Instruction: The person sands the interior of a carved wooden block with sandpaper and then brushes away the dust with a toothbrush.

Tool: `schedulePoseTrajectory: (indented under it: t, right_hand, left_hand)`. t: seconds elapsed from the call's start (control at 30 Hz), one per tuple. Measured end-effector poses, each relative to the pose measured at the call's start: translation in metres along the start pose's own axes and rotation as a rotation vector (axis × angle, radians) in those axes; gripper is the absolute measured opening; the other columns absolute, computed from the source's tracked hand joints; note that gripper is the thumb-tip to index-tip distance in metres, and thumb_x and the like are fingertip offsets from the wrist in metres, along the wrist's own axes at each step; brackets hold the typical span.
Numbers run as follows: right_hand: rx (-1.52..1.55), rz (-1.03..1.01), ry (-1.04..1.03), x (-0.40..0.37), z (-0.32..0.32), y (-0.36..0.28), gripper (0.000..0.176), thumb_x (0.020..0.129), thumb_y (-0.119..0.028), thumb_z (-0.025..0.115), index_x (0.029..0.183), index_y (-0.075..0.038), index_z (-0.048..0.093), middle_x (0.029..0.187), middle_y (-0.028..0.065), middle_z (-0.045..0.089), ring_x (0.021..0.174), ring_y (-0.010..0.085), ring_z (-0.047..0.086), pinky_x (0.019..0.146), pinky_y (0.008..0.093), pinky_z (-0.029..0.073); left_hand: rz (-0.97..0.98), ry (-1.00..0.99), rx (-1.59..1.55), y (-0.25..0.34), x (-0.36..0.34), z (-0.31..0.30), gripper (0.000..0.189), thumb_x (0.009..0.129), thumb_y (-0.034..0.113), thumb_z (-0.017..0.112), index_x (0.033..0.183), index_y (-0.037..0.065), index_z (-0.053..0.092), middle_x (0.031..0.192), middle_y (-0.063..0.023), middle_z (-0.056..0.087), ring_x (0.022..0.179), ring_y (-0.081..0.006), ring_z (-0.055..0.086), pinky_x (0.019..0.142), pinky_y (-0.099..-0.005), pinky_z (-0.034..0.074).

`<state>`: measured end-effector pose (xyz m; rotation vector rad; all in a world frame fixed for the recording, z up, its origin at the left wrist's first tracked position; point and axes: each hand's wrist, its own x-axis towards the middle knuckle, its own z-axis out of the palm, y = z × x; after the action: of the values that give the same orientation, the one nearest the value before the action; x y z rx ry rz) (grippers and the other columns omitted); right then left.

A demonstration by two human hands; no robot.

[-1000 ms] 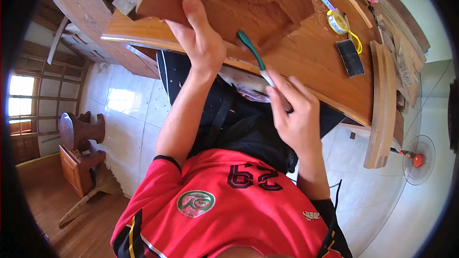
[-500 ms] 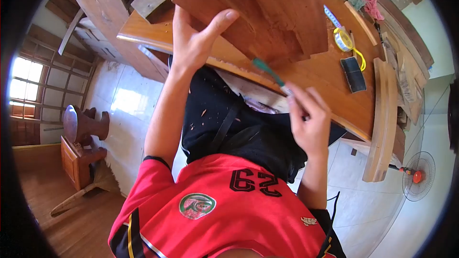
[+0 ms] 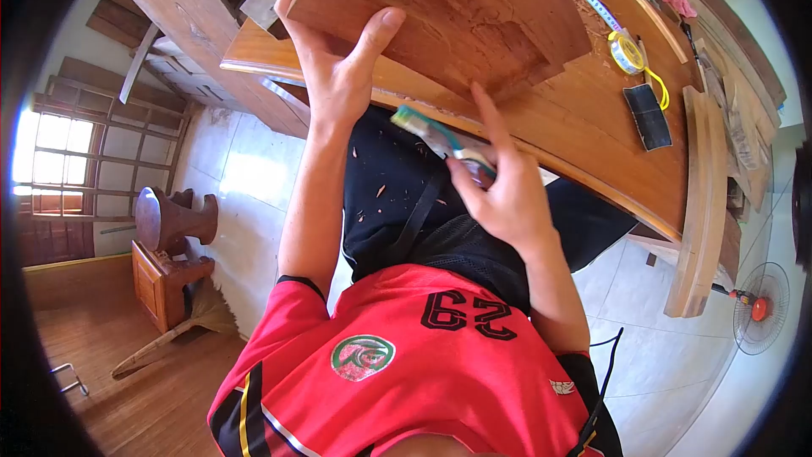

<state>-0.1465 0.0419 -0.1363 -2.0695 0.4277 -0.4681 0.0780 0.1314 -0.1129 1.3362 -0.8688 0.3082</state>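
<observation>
A brown wooden piece (image 3: 440,17) with a recessed surface is tilted over the bench at the top centre. My left hand (image 3: 342,68) grips its left edge, thumb on the near face and fingers partly hidden behind. Below the piece, my right hand (image 3: 507,186) holds a green-and-white brush (image 3: 431,135), slightly blurred, with its bristle end pointing left. The right index finger is stretched up close to the wood's lower edge; whether it touches is unclear.
On the wooden bench (image 3: 592,152) lie a tape measure (image 3: 627,52) with its blade out and a dark rectangular pad (image 3: 647,118). Curved wooden strips (image 3: 698,203) stand at its right edge. A fan (image 3: 759,309) is far right, a carved stool (image 3: 173,220) left.
The brush has moved down and left, away from the wood, and turned in my right hand, whose index finger now extends upward. The wooden piece has shifted slightly and tilted.
</observation>
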Motion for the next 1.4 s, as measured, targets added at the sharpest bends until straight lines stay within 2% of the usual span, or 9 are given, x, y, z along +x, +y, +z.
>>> schedulePoseTrajectory:
  t: [0.1, 0.17, 0.27, 0.43, 0.5, 0.7, 0.8, 1.1, 1.4]
  right_hand:
    - [0.245, 0.049, 0.08, -0.002, -0.016, -0.003, 0.059, 0.095, -0.024, 0.072, 0.147, -0.007, 0.049, 0.085, 0.0141, 0.068, 0.073, 0.0238, 0.068, 0.068, 0.0344, 0.051]
    - [0.176, -0.17, 0.191, 0.006, -0.022, 0.0, 0.04, 0.107, -0.023, 0.055, 0.138, 0.002, 0.053, 0.105, 0.0174, 0.069, 0.086, 0.0249, 0.068, 0.077, 0.0342, 0.052]
    - [-0.074, -0.374, 0.305, 0.02, -0.024, -0.009, 0.029, 0.106, -0.01, 0.053, 0.131, 0.002, 0.061, 0.104, 0.0172, 0.069, 0.089, 0.0302, 0.068, 0.076, 0.0364, 0.052]
    - [-0.084, -0.339, 0.344, 0.013, -0.02, -0.012, 0.03, 0.102, -0.001, 0.056, 0.13, 0.0, 0.066, 0.102, 0.0184, 0.07, 0.087, 0.0329, 0.069, 0.075, 0.0373, 0.053]
    - [-0.061, -0.352, 0.352, 0.012, -0.021, -0.006, 0.031, 0.1, 0.0, 0.058, 0.13, -0.002, 0.068, 0.1, 0.0172, 0.07, 0.083, 0.0338, 0.069, 0.073, 0.0385, 0.054]
    - [-0.029, -0.377, 0.363, 0.02, -0.027, -0.038, 0.033, 0.098, 0.001, 0.06, 0.129, -0.005, 0.07, 0.097, 0.0166, 0.07, 0.081, 0.0341, 0.07, 0.071, 0.0387, 0.054]
    - [-0.097, -0.369, 0.384, 0.016, -0.037, -0.003, 0.036, 0.098, 0.002, 0.06, 0.132, -0.005, 0.069, 0.097, 0.0163, 0.069, 0.082, 0.0337, 0.07, 0.071, 0.0386, 0.054]
    - [-0.223, -0.487, 0.495, 0.037, -0.053, -0.03, 0.039, 0.094, 0.004, 0.066, 0.13, -0.008, 0.072, 0.092, 0.0142, 0.068, 0.078, 0.0305, 0.066, 0.072, 0.0388, 0.052]
    - [-0.227, -0.135, 0.245, -0.006, -0.062, 0.014, 0.035, 0.093, 0.003, 0.067, 0.126, -0.008, 0.074, 0.092, 0.0167, 0.068, 0.08, 0.032, 0.068, 0.072, 0.039, 0.054]
  left_hand:
    - [-0.032, 0.02, -0.012, 0.005, -0.003, 0.002, 0.089, 0.087, 0.028, 0.084, 0.156, 0.015, 0.03, 0.141, -0.0128, 0.048, 0.133, -0.026, 0.048, 0.115, -0.042, 0.041]
    - [-0.005, 0.006, -0.011, 0.004, 0.0, 0.002, 0.089, 0.086, 0.028, 0.084, 0.156, 0.015, 0.03, 0.142, -0.013, 0.047, 0.133, -0.0261, 0.048, 0.115, -0.0423, 0.041]
    - [0.041, -0.019, 0.008, 0.004, 0.0, 0.0, 0.09, 0.085, 0.027, 0.086, 0.155, 0.014, 0.03, 0.142, -0.0128, 0.047, 0.133, -0.026, 0.048, 0.115, -0.0425, 0.042]
    - [0.03, -0.087, -0.216, 0.024, -0.002, 0.008, 0.094, 0.081, 0.024, 0.088, 0.154, 0.011, 0.031, 0.14, -0.0114, 0.047, 0.132, -0.025, 0.047, 0.114, -0.0415, 0.042]
    - [0.109, -0.138, -0.11, 0.022, 0.003, 0.001, 0.105, 0.075, 0.008, 0.094, 0.153, 0.013, 0.024, 0.145, -0.0119, 0.043, 0.132, -0.0232, 0.052, 0.109, -0.0396, 0.051]
    - [0.212, -0.186, 0.076, 0.035, -0.002, 0.006, 0.103, 0.076, 0.005, 0.093, 0.153, 0.011, 0.025, 0.149, -0.0128, 0.04, 0.135, -0.024, 0.048, 0.112, -0.0397, 0.048]
    - [0.084, -0.175, -0.131, 0.036, -0.002, 0.011, 0.103, 0.076, 0.003, 0.093, 0.153, 0.012, 0.024, 0.149, -0.0137, 0.04, 0.133, -0.0243, 0.05, 0.111, -0.04, 0.049]
    - [0.127, -0.217, -0.07, 0.047, 0.004, 0.021, 0.1, 0.077, 0.0, 0.091, 0.153, 0.012, 0.026, 0.143, -0.0157, 0.046, 0.125, -0.0251, 0.06, 0.096, -0.0381, 0.06]
    - [0.089, -0.2, -0.096, 0.044, 0.005, 0.02, 0.097, 0.079, 0.002, 0.09, 0.152, 0.013, 0.028, 0.14, -0.0172, 0.048, 0.123, -0.0272, 0.062, 0.098, -0.0403, 0.061]
